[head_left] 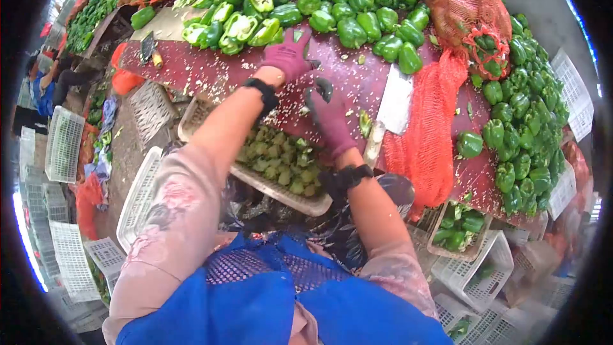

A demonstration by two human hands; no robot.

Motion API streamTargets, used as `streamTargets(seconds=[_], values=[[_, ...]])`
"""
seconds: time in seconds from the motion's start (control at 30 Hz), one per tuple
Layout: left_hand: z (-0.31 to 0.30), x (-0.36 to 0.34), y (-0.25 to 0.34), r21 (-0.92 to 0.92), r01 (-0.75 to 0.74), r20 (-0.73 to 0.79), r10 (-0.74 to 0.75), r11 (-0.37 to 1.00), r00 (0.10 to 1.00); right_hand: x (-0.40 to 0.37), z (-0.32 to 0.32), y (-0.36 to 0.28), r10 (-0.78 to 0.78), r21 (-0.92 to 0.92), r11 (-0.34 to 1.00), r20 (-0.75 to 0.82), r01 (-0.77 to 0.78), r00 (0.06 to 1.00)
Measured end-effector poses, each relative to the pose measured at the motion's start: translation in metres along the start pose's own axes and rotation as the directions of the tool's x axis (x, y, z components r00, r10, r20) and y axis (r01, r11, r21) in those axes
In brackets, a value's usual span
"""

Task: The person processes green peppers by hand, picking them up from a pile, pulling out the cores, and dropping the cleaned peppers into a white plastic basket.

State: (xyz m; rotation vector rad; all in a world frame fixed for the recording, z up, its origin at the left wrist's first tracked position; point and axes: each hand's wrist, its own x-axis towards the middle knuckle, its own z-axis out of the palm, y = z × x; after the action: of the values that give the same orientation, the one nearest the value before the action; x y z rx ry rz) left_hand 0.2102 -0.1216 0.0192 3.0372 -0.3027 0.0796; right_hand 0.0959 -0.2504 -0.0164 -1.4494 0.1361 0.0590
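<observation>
My left hand, in a purple glove, reaches to the near edge of the pepper pile with its fingers spread. Beside it lie cut green pepper halves, pale insides showing. My right hand, also gloved, hovers over the red board with dark fingertips; its fingers are bent but apart, and I make out nothing held. To its right, a cleaver with a wide blade rests on the board. Below the hands, a tray holds many pepper cores.
Whole green peppers are heaped at the back and along the right. A red mesh bag lies right of the cleaver; a filled one stands behind. White crates sit lower right. Another person sits far left.
</observation>
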Motion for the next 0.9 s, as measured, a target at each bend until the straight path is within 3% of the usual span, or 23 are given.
streamTargets(seconds=[0.03,0.07,0.13,0.17,0.27,0.3,0.33,0.37,0.4,0.47,0.5,0.57,0.6,0.63,0.67,0.73,0.77,0.83,0.9], values=[[0.007,0.012,0.003,0.038,0.080,0.048,-0.081,0.996,0.996,0.006,0.000,0.006,0.040,0.096,0.995,-0.033,-0.036,0.999],[0.016,0.024,0.008,0.075,0.151,0.097,-0.158,0.986,0.983,0.013,-0.002,0.010,0.012,0.079,0.997,-0.037,-0.009,0.999],[0.016,0.036,0.006,-0.078,0.240,0.155,-0.226,0.968,0.962,0.018,-0.013,0.021,-0.025,0.044,0.999,-0.053,0.027,0.998],[0.016,0.037,-0.005,-0.140,0.180,0.142,-0.160,0.974,0.977,0.028,-0.019,0.040,-0.138,0.023,0.990,-0.038,0.139,0.990],[0.003,0.036,-0.027,-0.180,0.182,0.186,-0.148,0.967,0.971,0.010,-0.021,-0.007,0.110,0.136,0.985,-0.012,-0.107,0.994],[-0.002,0.030,-0.034,-0.506,0.252,0.315,-0.095,0.825,0.944,0.017,-0.022,0.009,0.088,0.160,0.983,-0.012,-0.085,0.996],[-0.007,0.019,-0.043,-0.749,0.339,0.412,0.000,0.570,0.911,0.012,-0.021,0.001,0.133,0.148,0.981,-0.017,-0.129,0.991],[-0.012,0.006,-0.050,-0.872,0.427,0.463,0.121,0.239,0.878,0.007,-0.018,-0.010,0.176,0.135,0.976,-0.018,-0.172,0.984],[-0.019,-0.014,-0.052,-0.932,0.360,0.360,0.172,0.032,0.917,0.004,-0.014,-0.017,0.218,0.124,0.969,-0.019,-0.215,0.976],[-0.009,-0.049,-0.052,-0.801,0.291,0.097,0.367,-0.524,0.925,0.005,-0.009,-0.006,-0.018,-0.115,0.993,-0.018,0.016,1.000],[-0.011,-0.069,-0.049,-0.787,0.319,0.136,0.356,-0.528,0.924,0.004,-0.006,-0.002,-0.136,-0.233,0.963,0.008,0.134,0.991],[-0.016,-0.108,-0.041,-0.797,0.345,0.223,0.289,-0.497,0.931,-0.011,0.007,-0.014,-0.274,-0.271,0.923,0.036,0.273,0.961],[-0.013,-0.123,-0.042,-0.877,0.269,0.158,0.289,-0.398,0.944,-0.019,0.012,-0.024,-0.338,-0.289,0.896,0.049,0.338,0.940],[-0.010,-0.137,-0.043,-0.938,0.180,0.093,0.288,-0.295,0.953,-0.026,0.011,-0.034,-0.328,-0.421,0.832,0.155,0.363,0.932],[-0.004,-0.147,-0.042,-0.569,0.389,0.120,0.394,-0.725,0.911,-0.032,0.013,-0.034,-0.312,-0.487,0.794,0.188,0.364,0.931],[-0.011,-0.160,-0.036,-0.634,0.357,0.220,0.283,-0.685,0.934,-0.042,0.019,-0.038,-0.271,-0.610,0.701,0.251,0.369,0.929],[-0.015,-0.166,-0.035,-0.669,0.344,0.266,0.220,-0.659,0.939,-0.048,0.020,-0.045,-0.200,-0.611,0.720,0.271,0.329,0.941],[-0.013,-0.175,-0.034,-0.837,0.235,0.182,0.155,-0.493,0.971,-0.044,0.022,-0.036,-0.199,-0.655,0.647,0.348,0.389,0.916],[-0.023,-0.182,-0.030,-0.950,0.195,0.173,0.110,-0.242,0.979,-0.042,0.023,-0.038,-0.131,-0.703,0.592,0.397,0.393,0.908]])
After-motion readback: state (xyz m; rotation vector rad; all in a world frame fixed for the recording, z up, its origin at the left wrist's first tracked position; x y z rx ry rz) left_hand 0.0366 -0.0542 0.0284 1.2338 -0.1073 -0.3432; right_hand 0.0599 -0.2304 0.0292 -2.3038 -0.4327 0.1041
